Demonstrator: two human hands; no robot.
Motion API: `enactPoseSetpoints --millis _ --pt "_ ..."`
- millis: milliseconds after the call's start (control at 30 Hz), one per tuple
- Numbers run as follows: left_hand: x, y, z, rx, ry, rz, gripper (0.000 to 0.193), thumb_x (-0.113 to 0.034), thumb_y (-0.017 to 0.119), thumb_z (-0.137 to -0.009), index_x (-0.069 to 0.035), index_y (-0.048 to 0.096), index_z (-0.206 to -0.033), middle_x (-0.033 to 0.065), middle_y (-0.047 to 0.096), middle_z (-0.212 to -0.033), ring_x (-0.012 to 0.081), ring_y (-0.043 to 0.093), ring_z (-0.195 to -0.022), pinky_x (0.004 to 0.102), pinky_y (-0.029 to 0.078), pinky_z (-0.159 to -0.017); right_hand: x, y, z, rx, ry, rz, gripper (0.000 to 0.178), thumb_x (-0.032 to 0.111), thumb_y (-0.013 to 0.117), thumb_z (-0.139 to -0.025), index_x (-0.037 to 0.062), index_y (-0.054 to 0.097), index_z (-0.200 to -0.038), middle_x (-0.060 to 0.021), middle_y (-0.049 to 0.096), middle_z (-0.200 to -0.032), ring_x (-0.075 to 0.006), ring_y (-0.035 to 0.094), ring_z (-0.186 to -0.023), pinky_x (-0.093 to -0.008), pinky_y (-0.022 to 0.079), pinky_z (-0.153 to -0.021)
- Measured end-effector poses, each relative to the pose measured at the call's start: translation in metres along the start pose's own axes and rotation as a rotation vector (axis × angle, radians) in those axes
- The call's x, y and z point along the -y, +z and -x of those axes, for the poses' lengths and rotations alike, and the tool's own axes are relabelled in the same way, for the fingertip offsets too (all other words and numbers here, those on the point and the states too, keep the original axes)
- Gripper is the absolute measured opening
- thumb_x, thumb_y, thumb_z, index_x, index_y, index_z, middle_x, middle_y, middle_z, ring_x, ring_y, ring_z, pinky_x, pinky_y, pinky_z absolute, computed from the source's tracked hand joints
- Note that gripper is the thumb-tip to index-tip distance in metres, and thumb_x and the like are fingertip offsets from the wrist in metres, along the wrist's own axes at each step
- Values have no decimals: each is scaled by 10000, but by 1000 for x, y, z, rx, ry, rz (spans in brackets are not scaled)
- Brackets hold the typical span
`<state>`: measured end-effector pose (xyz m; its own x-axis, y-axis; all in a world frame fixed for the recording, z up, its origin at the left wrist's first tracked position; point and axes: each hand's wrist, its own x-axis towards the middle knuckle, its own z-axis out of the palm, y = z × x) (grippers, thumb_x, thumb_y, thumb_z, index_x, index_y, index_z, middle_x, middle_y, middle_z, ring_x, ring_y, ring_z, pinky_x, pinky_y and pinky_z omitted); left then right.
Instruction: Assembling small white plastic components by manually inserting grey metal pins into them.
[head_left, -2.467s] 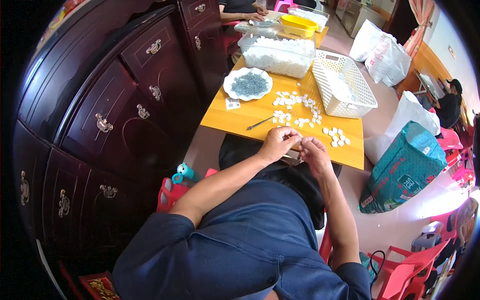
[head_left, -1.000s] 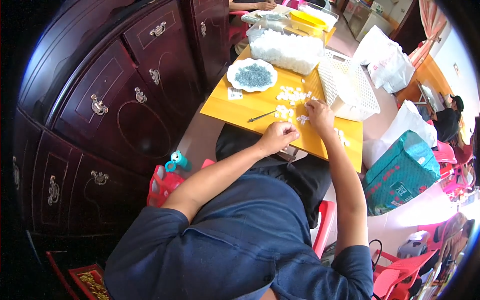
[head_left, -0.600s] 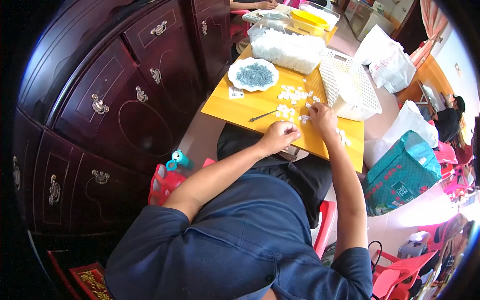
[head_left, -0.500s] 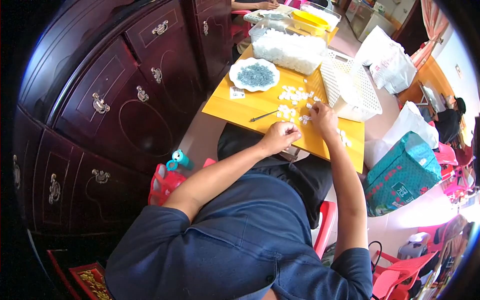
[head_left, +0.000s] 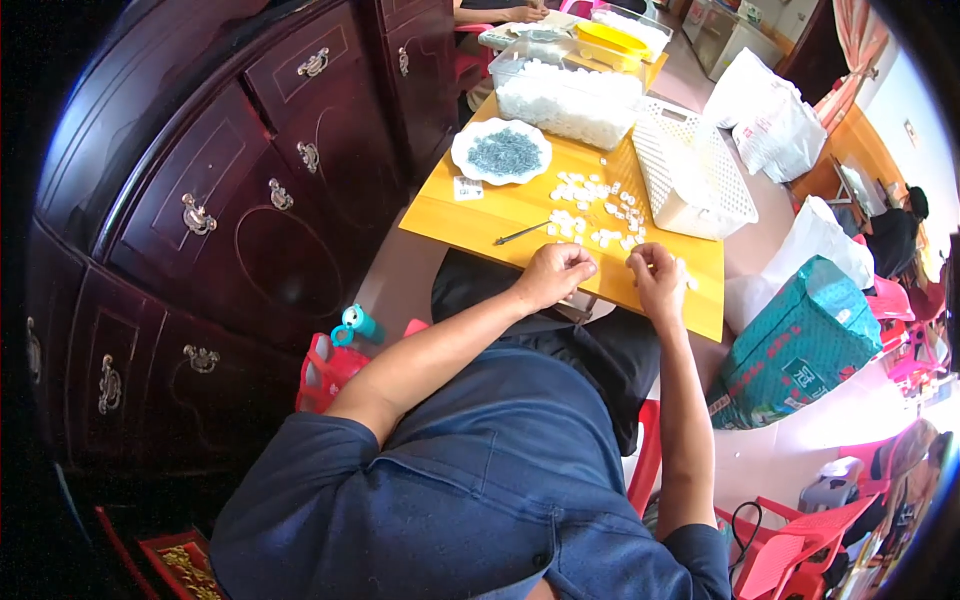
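My left hand (head_left: 557,277) is held over the near edge of the yellow table (head_left: 450,225). Its thumb and fingertips are pinched together; anything between them is too small to make out. To its right is my right hand (head_left: 657,280), fingers curled and thumb against them, and its grip is also unclear. Just beyond both hands lie several small white plastic pieces (head_left: 607,238), scattered loosely. A thin dark tool (head_left: 522,234) rests near my left hand. Farther left stands a white scalloped plate (head_left: 461,160) heaped with small grey-blue slender parts (head_left: 503,154).
A clear bin (head_left: 570,105) full of white pieces stands at the back, beside a white perforated basket (head_left: 740,215). A small printed card (head_left: 467,188) lies by the plate. Dark cabinets (head_left: 230,190) line the left; a teal bag (head_left: 800,345) stands right. Another person's hand (head_left: 525,14) shows far off.
My right hand has drawn back from the white pieces toward me and now faces my left hand. The left hand keeps its pinch in nearly the same place. The view has shifted slightly.
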<state>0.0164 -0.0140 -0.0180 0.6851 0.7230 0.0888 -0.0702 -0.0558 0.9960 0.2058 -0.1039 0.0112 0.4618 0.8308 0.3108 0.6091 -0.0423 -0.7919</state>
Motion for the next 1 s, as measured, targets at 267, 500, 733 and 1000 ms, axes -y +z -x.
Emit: enactPoseSetpoints --millis 267,500,733,1000 --pt "1 0 -1 36 31 -54 128 -130 633 -973 -14 668 -933 -20 599 -692 47 532 -545 219 463 -499 -10 12 -4 -16 -215 266 110 109 690 -867 24 721 -930 -161 727 -880 -301 713 -785 -373 556 -721" --pt "-2 1 0 15 1 -35 138 -151 643 -971 -21 678 -938 -26 603 -709 45 545 -572 215 472 -506 -8 15 3 17 -72 15 129 144 685 -914 35 725 -971 -73 722 -850 -152 656 -680 -288 525 -643" --pt "-4 3 1 32 55 22 142 -144 662 -951 -4 677 -926 7 639 -746 61 580 -601 240 500 -541 8 7 27 257 354 -726 112 187 654 -985 81 649 -1021 4 686 -885 -49 532 -642 -199 433 -578" --pt "-3 0 0 -18 180 -146 92 -70 662 -924 19 683 -922 50 704 -792 83 648 -720 261 530 -656 16 25 45 304 404 -795 93 143 663 -967 62 628 -997 -9 671 -814 -73 589 -660 -214 490 -603"
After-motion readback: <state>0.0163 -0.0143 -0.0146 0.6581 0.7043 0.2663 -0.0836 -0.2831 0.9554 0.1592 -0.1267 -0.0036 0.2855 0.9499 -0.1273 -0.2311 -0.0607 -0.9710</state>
